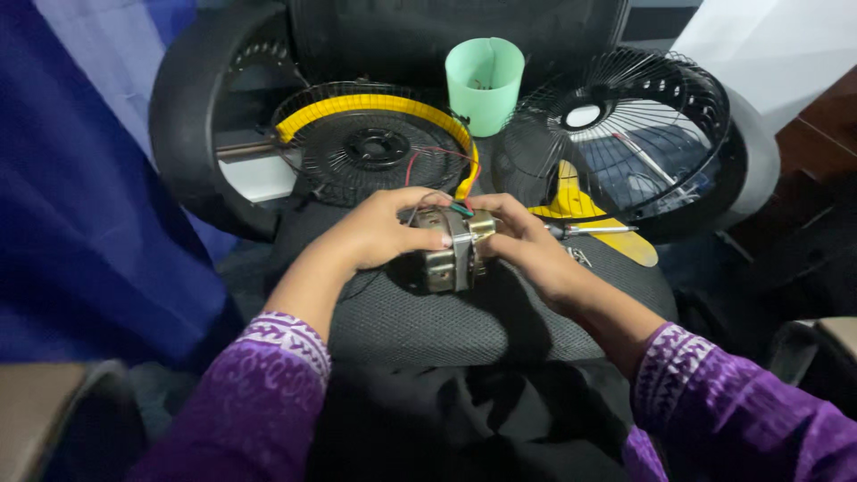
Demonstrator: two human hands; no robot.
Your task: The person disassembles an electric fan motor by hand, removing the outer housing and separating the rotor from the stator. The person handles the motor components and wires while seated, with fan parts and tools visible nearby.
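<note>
Centre frame: left hand [379,234] and right hand [527,243] clasp a metal fan motor [451,252] from both sides, fingers curled tight on it, over the black mesh seat [428,321]; pale green cup [484,82] upper centre.

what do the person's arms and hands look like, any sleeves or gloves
Both hands are bare, with no gloves: the left hand and the right hand. Each forearm is uncovered up to a purple sleeve with a pale, white-patterned band at the cuff, the left sleeve and the right sleeve. No rings or watch can be made out.
</note>
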